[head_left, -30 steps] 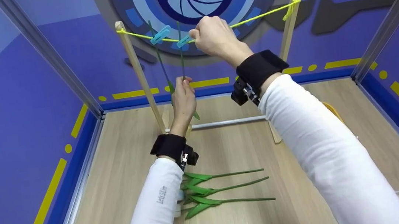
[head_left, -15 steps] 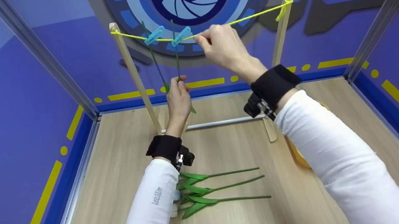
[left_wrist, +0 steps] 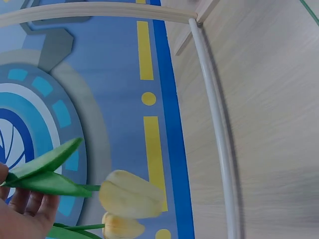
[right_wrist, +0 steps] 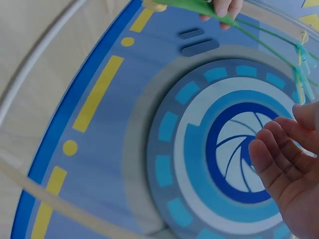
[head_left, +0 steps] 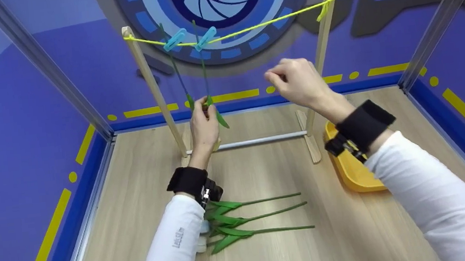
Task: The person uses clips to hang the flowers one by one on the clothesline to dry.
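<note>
Two artificial tulips hang head down from a yellow cord (head_left: 264, 24), their stems clipped by light blue clothespins (head_left: 175, 40). My left hand (head_left: 205, 127) holds the right-hand tulip (head_left: 205, 75) low, around its leaves. In the left wrist view, thumb and fingers lie about the green leaf (left_wrist: 50, 181), above a pale yellow bloom (left_wrist: 130, 194); another bloom (left_wrist: 122, 227) is beside it. My right hand (head_left: 298, 82) is in the air right of the tulips, fingers loosely curled, holding nothing. The right wrist view also shows its fingers (right_wrist: 284, 159) with nothing between them.
A wooden frame with two posts (head_left: 325, 30) and a white bottom rod (head_left: 263, 139) carries the cord. Several more tulips (head_left: 242, 220) lie on the table, blooms partly behind my left forearm. A yellow basket (head_left: 352, 176) stands at right, partly behind my right arm.
My right hand has let go of the second clothespin and drawn back right and down from the cord. My left hand has slid slightly down the tulip.
</note>
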A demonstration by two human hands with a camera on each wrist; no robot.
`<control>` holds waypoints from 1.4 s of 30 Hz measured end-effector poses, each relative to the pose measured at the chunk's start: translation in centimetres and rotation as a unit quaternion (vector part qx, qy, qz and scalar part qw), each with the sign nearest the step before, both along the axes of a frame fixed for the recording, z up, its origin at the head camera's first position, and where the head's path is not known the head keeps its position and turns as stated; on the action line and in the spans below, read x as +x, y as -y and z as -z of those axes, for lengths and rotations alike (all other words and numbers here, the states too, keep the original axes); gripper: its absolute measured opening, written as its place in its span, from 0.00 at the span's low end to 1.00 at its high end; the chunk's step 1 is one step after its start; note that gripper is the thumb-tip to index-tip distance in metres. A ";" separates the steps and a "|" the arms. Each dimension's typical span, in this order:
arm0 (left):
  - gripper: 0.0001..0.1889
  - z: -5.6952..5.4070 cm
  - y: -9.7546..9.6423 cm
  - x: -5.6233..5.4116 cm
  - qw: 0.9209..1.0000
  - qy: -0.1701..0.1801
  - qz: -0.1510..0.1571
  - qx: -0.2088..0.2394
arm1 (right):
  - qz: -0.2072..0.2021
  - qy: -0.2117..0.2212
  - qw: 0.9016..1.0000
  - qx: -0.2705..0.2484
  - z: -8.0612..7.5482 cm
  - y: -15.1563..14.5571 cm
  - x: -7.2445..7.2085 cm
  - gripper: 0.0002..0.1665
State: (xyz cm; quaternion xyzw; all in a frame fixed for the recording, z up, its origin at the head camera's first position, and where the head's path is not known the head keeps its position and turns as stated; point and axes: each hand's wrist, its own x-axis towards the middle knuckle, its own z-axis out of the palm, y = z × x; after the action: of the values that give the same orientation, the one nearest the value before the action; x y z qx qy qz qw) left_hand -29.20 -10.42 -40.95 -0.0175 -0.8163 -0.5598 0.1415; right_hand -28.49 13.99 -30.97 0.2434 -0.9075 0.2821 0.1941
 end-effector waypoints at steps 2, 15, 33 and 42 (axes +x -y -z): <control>0.21 0.4 0.1 0.2 1.000 -0.001 -0.002 0.002 | 0.003 0.006 1.000 0.005 0.9 -1.2 0.2 0.17; 0.18 2.2 -0.4 1.7 1.000 -0.005 0.020 -0.009 | 0.051 0.065 0.996 0.025 5.6 -7.6 1.2 0.18; 0.18 1.9 -1.7 5.9 0.987 -0.063 0.129 -0.070 | 0.123 0.200 0.971 0.043 12.0 -17.2 3.2 0.22; 0.18 4.1 -2.7 6.7 0.983 -0.055 0.144 -0.095 | 0.133 0.322 0.934 0.077 14.8 -20.0 4.0 0.24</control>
State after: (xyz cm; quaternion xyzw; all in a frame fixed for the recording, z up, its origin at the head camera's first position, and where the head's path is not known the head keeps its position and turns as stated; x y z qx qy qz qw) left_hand -22.48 -7.74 -45.03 -0.1790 -0.8456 -0.4926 0.1012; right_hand -24.49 34.01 -45.75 0.0310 -0.9642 0.2467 -0.0921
